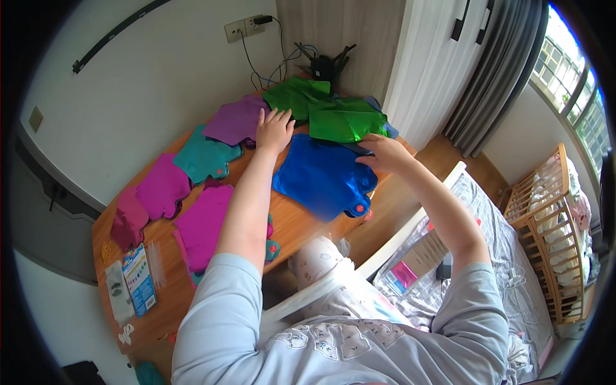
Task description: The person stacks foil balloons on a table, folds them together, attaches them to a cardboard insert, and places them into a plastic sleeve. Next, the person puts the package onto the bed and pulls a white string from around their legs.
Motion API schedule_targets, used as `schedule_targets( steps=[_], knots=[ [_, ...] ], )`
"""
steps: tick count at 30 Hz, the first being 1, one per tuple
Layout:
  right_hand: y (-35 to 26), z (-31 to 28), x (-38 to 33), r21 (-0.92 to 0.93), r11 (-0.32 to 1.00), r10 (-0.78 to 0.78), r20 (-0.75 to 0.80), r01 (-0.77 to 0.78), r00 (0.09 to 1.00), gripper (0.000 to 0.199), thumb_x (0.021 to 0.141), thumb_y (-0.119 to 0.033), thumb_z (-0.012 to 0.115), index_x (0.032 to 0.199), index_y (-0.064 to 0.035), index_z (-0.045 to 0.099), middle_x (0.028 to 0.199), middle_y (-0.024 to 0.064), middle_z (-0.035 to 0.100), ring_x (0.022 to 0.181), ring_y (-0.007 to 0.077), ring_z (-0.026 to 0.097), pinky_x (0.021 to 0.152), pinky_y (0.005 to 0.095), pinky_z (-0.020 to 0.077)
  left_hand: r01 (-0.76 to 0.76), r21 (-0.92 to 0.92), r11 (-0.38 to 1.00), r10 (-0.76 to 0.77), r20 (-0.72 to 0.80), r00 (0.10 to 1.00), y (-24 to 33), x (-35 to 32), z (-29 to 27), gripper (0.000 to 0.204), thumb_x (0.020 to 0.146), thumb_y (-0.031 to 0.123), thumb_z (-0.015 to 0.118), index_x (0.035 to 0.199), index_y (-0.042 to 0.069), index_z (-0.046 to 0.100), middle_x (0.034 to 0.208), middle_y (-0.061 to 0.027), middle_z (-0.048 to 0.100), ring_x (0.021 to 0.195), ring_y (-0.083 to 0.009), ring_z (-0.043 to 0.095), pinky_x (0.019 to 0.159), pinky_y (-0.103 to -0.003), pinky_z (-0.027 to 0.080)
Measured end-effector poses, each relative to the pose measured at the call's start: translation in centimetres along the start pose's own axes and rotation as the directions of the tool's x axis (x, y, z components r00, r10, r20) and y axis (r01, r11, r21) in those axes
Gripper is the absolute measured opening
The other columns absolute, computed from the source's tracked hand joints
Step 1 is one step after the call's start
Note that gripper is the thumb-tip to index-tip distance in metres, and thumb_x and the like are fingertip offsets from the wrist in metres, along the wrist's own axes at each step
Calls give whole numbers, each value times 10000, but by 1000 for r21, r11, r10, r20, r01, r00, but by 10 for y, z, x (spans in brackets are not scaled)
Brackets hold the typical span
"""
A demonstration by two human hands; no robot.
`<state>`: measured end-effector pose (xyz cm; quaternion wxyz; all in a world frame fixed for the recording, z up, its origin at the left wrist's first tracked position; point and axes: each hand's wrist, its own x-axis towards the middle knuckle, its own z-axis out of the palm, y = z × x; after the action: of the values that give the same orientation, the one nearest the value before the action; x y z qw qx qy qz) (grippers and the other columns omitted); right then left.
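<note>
My left hand (276, 130) lies with fingers stretched forward at the edge of a shiny green foil piece (296, 96), next to a purple one (237, 120). At the near right edge of another green foil piece (346, 120), my right hand (385, 154) has its fingers apart. Below and between my hands rests a flat blue foil piece (324, 176) with a rounded, lobed corner bearing a round red sticker (359, 208). Whether the right fingertips touch the green or the blue foil, I cannot tell.
Teal (204, 157), magenta (163, 186) and dark pink (130, 219) foil pieces overlap along the wooden table (170, 282). A blue printed package (139, 279) lies at the left. A black router (323, 66) stands behind; a bed (494, 224) is at the right.
</note>
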<state>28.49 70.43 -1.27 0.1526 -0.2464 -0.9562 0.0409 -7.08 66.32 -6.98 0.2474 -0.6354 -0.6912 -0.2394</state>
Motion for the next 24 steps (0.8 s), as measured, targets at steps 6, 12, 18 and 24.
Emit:
schedule_targets(
  steps=[6, 12, 18, 24],
  knots=[
    [14, 9, -5, 77, 996, 41, -72, -36, 997, 224, 905, -242, 682, 1061, -95, 748, 1050, 124, 710, 986, 319, 663, 838, 415, 540, -270, -11, 963, 270, 76, 960, 30, -1, -44, 274, 985, 327, 547, 1156, 186, 707, 1126, -35, 722, 1148, -229, 627, 1184, -513, 304],
    [22, -7, 6, 258, 937, 272, -110, -237, 956, 226, 791, -238, 820, 891, -44, 761, 722, 134, 697, 657, 283, 663, 651, 378, 525, -292, -457, 840, 336, 15, 942, 104, -24, -76, 202, 910, 304, 652, 839, 148, 761, 893, -32, 742, 926, -250, 688, 830, -416, 509],
    [28, -12, 7, 390, 856, 397, -74, -340, 915, 274, 791, -269, 821, 861, -12, 757, 775, 180, 707, 670, 287, 663, 663, 386, 523, -280, -411, 868, 356, 122, 926, 156, -28, -80, 442, 921, 404, 640, 1234, 94, 674, 1255, -88, 652, 1165, -282, 606, 942, -420, 499],
    [52, -4, 16, 564, 696, 464, 121, -446, 878, 310, 855, -290, 788, 936, 7, 752, 768, 82, 707, 674, 185, 645, 636, 332, 534, -222, -437, 871, 329, 185, 926, 173, -25, -58, 550, 956, 476, 579, 1326, 70, 607, 1403, -127, 573, 1335, -291, 508, 1134, -454, 385]
  ],
)
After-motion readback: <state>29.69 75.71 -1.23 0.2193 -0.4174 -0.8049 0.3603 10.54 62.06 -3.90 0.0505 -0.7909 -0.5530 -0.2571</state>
